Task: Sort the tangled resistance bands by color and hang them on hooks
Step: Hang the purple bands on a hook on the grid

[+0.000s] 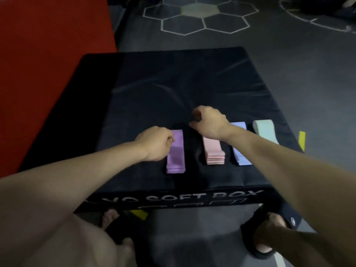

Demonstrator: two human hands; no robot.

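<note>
Sorted stacks of flat bands lie in a row on the black soft box (173, 78): purple bands (176, 153), pink bands (213, 151), blue bands (240, 155) and a mint green band (264, 131). Between purple and pink lies a dark strip that looks like a black band (189, 151), hard to tell from the box cover. My left hand (155, 143) has curled fingers pinching the purple stack's left edge. My right hand (209, 122) hovers over the far end of the pink stack, its fingers curled and pinching the dark strip's far end.
A red mat (48, 64) lies left of the box. The dark gym floor carries white hexagon markings (200, 14). Yellow tape pieces (302, 140) sit at the box's right side and under its front edge. My sandalled feet (267, 234) stand close to the front.
</note>
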